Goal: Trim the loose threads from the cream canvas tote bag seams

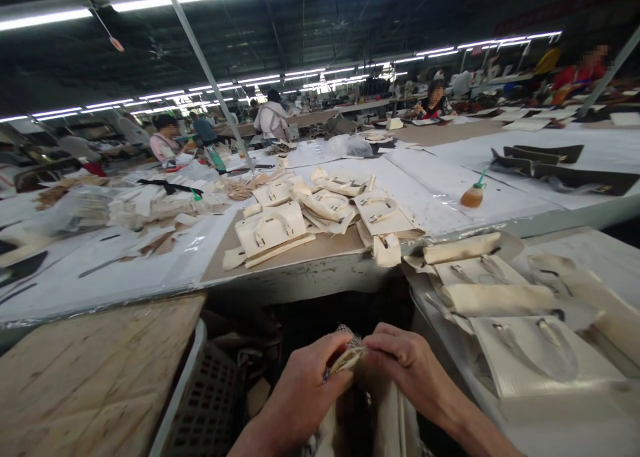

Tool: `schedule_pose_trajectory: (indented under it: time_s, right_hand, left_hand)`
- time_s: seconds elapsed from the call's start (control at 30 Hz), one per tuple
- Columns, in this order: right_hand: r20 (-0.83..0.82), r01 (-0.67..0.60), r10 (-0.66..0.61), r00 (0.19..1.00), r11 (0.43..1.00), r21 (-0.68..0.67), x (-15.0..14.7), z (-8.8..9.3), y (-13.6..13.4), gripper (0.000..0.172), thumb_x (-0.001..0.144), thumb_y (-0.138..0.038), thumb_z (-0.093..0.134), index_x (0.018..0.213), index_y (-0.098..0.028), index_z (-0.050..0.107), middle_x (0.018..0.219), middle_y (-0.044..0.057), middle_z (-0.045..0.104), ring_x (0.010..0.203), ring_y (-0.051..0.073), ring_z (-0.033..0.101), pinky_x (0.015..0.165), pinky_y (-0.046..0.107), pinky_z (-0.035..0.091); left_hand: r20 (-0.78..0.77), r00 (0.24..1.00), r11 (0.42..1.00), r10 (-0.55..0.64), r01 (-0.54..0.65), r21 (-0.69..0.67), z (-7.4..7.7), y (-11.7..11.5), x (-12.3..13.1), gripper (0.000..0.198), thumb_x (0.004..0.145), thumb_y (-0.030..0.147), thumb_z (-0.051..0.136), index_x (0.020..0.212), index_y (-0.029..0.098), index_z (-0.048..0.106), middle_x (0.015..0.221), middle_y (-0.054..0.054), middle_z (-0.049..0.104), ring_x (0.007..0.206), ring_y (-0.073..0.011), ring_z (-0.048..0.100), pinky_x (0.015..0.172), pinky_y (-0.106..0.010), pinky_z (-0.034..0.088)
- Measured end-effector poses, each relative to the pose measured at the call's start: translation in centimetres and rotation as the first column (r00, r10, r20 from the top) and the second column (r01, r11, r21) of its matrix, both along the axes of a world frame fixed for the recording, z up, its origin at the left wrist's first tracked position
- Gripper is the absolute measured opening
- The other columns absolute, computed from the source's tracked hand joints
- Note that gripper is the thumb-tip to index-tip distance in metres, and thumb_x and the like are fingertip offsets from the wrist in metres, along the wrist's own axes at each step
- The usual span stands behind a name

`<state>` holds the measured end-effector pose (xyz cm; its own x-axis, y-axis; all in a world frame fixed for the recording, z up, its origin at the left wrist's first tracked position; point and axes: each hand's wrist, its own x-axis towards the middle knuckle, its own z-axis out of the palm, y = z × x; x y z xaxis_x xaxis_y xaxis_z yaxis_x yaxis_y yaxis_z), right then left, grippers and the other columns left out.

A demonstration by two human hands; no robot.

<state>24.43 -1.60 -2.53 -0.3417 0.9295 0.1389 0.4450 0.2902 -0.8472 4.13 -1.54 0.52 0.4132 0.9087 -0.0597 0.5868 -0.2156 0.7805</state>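
Both hands pinch the edge of a cream bag piece [395,404] held low, in front of my lap. My left hand [313,377] has thumb and fingers closed on a folded cream edge, with some black-and-white patterned cloth [350,336] beside it. Right next to it, my right hand [407,360] grips the same edge with its fingers closed. The lower part of the piece runs down out of view, and its inside looks dark. Cream bag panels with handles [273,229] lie in a pile on the table ahead.
At right, a side surface carries more cream handled panels [545,350]. A glue bottle [473,194] with a green nozzle and dark strips [585,177] lie on the white table [425,170]. A plastic basket [205,397] and wooden board [85,370] are at left. Several people work farther back.
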Motion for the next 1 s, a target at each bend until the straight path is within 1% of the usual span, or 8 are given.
schedule_pose_trajectory:
  time_s: [0.13, 0.2, 0.3, 0.4, 0.53, 0.73, 0.87, 1.0]
  right_hand:
    - [0.028, 0.028, -0.028, 0.999, 1.000, 0.008, -0.4, -0.1, 0.3, 0.020, 0.095, -0.018, 0.056, 0.083, -0.021, 0.071, 0.076, -0.002, 0.057, 0.071, 0.012, 0.059, 0.064, 0.021, 0.039]
    - [0.032, 0.046, -0.046, 0.998, 0.999, 0.012, -0.6, -0.4, 0.3, 0.020, 0.095, -0.018, 0.055, 0.085, -0.022, 0.072, 0.078, -0.002, 0.058, 0.072, 0.012, 0.060, 0.065, 0.021, 0.039]
    - [0.040, 0.061, -0.062, 0.997, 0.998, 0.024, -0.7, -0.8, 0.3, 0.019, 0.096, -0.019, 0.054, 0.090, -0.022, 0.072, 0.080, -0.002, 0.060, 0.073, 0.013, 0.061, 0.067, 0.022, 0.041]
    - [0.052, 0.071, -0.073, 0.996, 0.997, 0.041, -0.8, -1.0, 0.1, 0.020, 0.095, -0.019, 0.054, 0.091, -0.023, 0.073, 0.080, -0.002, 0.060, 0.072, 0.013, 0.060, 0.067, 0.022, 0.042]
    - [0.036, 0.081, -0.083, 0.996, 0.995, 0.053, -0.7, -0.9, -0.2, 0.020, 0.095, -0.021, 0.054, 0.092, -0.023, 0.073, 0.080, -0.001, 0.061, 0.072, 0.013, 0.060, 0.067, 0.022, 0.043]
    - [-0.099, 0.046, -0.044, 0.994, 0.999, 0.021, -0.3, -0.5, -0.2, 0.018, 0.094, -0.019, 0.057, 0.085, -0.022, 0.073, 0.077, -0.002, 0.062, 0.072, 0.013, 0.061, 0.066, 0.021, 0.042]
    - [-0.144, 0.024, -0.020, 0.989, 0.999, 0.027, -0.5, -0.4, -0.3, 0.018, 0.093, -0.018, 0.059, 0.083, -0.021, 0.073, 0.076, -0.002, 0.063, 0.071, 0.013, 0.061, 0.065, 0.021, 0.042]
    - [-0.108, 0.027, -0.023, 0.994, 0.999, 0.032, -1.0, -0.5, -0.7, 0.018, 0.093, -0.016, 0.058, 0.084, -0.021, 0.073, 0.079, -0.001, 0.063, 0.074, 0.014, 0.060, 0.067, 0.022, 0.042]
  left_hand:
    - [-0.127, 0.987, 0.991, 0.099, -0.087, 0.098, -0.5, -0.3, 0.3, 0.025, 0.076, 0.006, 0.056, 0.094, 0.024, 0.056, 0.085, 0.006, 0.067, 0.075, -0.0132, 0.063, 0.071, -0.022, 0.047]
    - [-0.192, 0.975, 0.973, 0.109, -0.066, 0.219, -0.8, -0.5, 0.3, 0.020, 0.078, 0.007, 0.056, 0.089, 0.023, 0.055, 0.095, 0.002, 0.068, 0.080, -0.0150, 0.066, 0.073, -0.024, 0.050]
    - [-0.219, 0.970, 0.905, 0.103, 0.000, 0.425, -1.1, -0.7, 0.5, 0.019, 0.084, 0.008, 0.052, 0.095, 0.023, 0.054, 0.116, -0.003, 0.067, 0.096, -0.0179, 0.069, 0.077, -0.026, 0.053]
    - [-0.236, 0.967, 0.840, 0.098, 0.047, 0.541, -1.1, -0.8, 0.8, 0.021, 0.090, 0.009, 0.043, 0.100, 0.024, 0.054, 0.117, -0.003, 0.067, 0.097, -0.0169, 0.070, 0.073, -0.024, 0.056]
    - [-0.269, 0.957, 0.867, 0.108, 0.042, 0.497, -0.7, -0.8, 1.2, 0.026, 0.090, 0.007, 0.040, 0.098, 0.025, 0.057, 0.114, -0.002, 0.068, 0.093, -0.0150, 0.071, 0.073, -0.022, 0.057]
    - [-0.309, 0.943, 0.903, 0.126, 0.020, 0.430, -0.7, -1.4, 0.8, 0.026, 0.086, 0.007, 0.047, 0.098, 0.026, 0.061, 0.123, -0.003, 0.066, 0.103, -0.0181, 0.069, 0.084, -0.026, 0.057]
    - [-0.335, 0.934, 0.870, 0.124, 0.060, 0.489, -1.1, -2.0, 0.4, 0.019, 0.092, 0.013, 0.047, 0.100, 0.024, 0.060, 0.124, -0.006, 0.066, 0.102, -0.0191, 0.070, 0.085, -0.027, 0.057]
    - [-0.329, 0.931, 0.808, 0.156, 0.070, 0.584, -1.1, -2.1, 0.5, 0.018, 0.094, 0.011, 0.043, 0.087, 0.021, 0.056, 0.115, -0.009, 0.069, 0.094, -0.0193, 0.072, 0.074, -0.025, 0.058]
